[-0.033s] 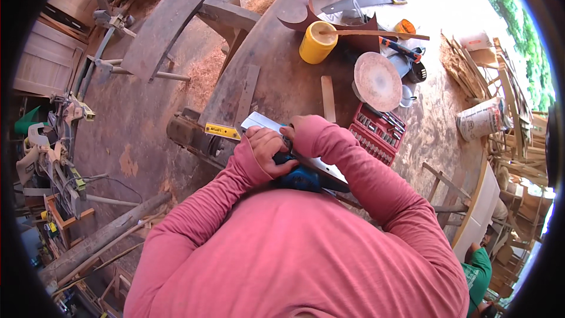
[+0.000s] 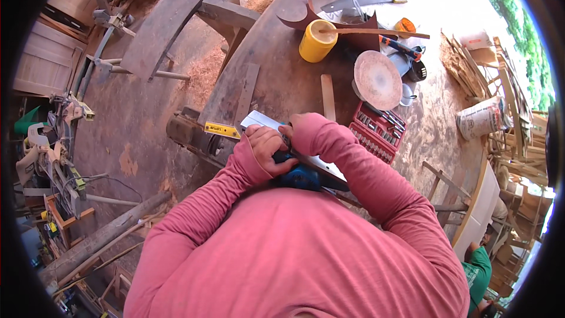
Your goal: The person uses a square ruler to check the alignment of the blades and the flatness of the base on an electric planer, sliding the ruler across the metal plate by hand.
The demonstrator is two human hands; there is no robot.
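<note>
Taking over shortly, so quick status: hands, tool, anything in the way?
Left hand holds blue tool; right hand at its edge. Metal plate faces up. Close by: yellow bar left, red socket set right.

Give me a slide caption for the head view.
Left hand and right hand on a blue power planer, near an open red socket set.

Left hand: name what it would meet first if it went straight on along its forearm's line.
Probably the right hand, just up and to the right of the left hand in the picture, though depth between them is unclear.
</note>
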